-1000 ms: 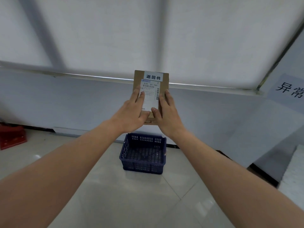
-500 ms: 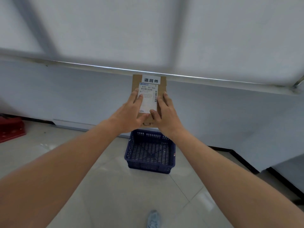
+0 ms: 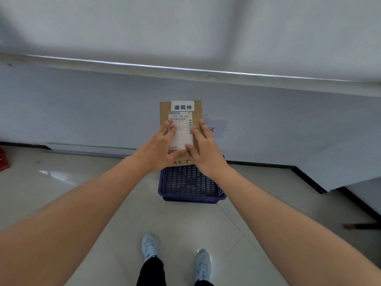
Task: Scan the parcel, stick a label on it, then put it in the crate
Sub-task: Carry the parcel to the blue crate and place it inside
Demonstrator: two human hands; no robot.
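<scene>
A flat brown cardboard parcel (image 3: 196, 114) is held out at arm's length, above the far side of a dark blue slatted crate (image 3: 190, 183) on the floor. The parcel carries a white shipping label (image 3: 182, 129) with barcodes and a small white sticker (image 3: 182, 106) with black characters at its top edge. My left hand (image 3: 159, 150) grips its left side, fingers spread over the shipping label. My right hand (image 3: 205, 149) grips its right side, thumb on the label's lower corner. The crate looks empty; the parcel and hands hide its far rim.
The crate stands on pale glossy floor tiles by a light blue wall with a black skirting (image 3: 309, 176). A red object (image 3: 3, 159) lies at the far left. My two feet in light blue shoes (image 3: 150, 246) stand just short of the crate.
I have stepped closer to the crate and the view has tilted down, so my feet now show. The parcel has come lower, now just over the crate. Both hands keep their grip.
</scene>
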